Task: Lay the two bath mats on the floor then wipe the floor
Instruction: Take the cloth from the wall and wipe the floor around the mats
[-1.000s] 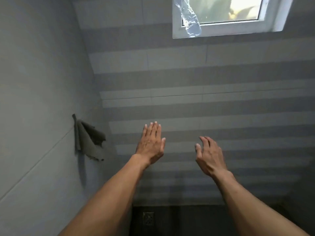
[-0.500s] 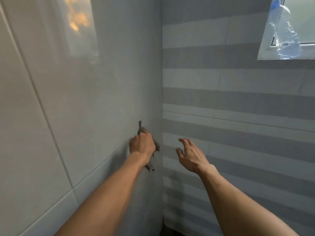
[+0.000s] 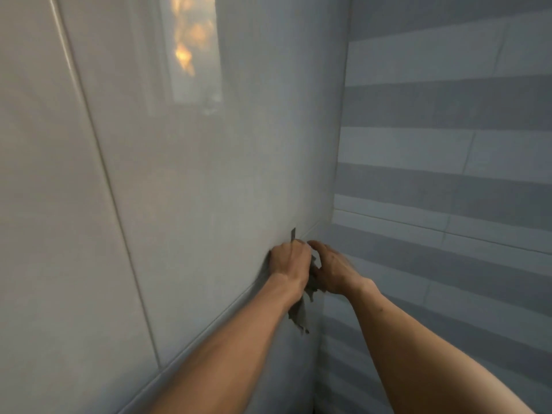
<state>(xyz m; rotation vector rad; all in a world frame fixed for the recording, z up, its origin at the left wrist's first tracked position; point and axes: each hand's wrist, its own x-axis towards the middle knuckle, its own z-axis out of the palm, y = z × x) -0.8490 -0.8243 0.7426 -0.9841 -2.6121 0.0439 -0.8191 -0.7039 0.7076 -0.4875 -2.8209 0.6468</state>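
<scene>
Right hand (image 3: 334, 268) has come in from open air to join my left hand (image 3: 291, 261) on the grey cloth (image 3: 300, 313) hanging on the left tiled wall (image 3: 179, 204) near the corner. Left fist clamped around cloth top; right fingers curled against it, grip unclear. Ragged tail hangs below both hands.

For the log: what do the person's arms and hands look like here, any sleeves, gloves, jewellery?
Both forearms are bare as far as the frame shows, with no sleeves in view. The left hand and right hand wear no gloves. No watch, bracelet or ring is visible. The fingertips are too blurred for nail detail.
</scene>
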